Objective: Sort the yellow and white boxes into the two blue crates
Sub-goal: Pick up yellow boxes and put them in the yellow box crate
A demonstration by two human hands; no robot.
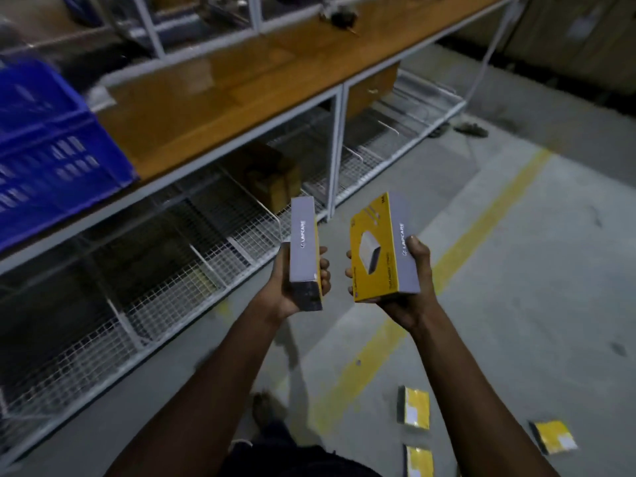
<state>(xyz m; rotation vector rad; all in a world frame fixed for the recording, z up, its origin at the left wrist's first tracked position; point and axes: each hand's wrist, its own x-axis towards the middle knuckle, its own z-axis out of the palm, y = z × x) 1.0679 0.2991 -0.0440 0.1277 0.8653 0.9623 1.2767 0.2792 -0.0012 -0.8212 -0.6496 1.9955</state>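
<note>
While left hand (280, 290) grips grey-sided yellow-edged cardboard box (303, 242) edge-on and right hand (418, 277) grips yellow cardboard box (375, 249), both over floor (516, 270): check face colours before dropping; carry left to blue slotted plastic crate (51, 149) on wooden surface (223, 98). Crate blurred, cut off; its contents, 2nd crate unseen. 3 yellow boxes (413, 406) on floor.

grey floor (516, 270); wooden-topped shelving (241, 91)

Glossy cardboard box (377, 249), plastic crate (44, 139), smooth wooden shelf (241, 84)
</note>
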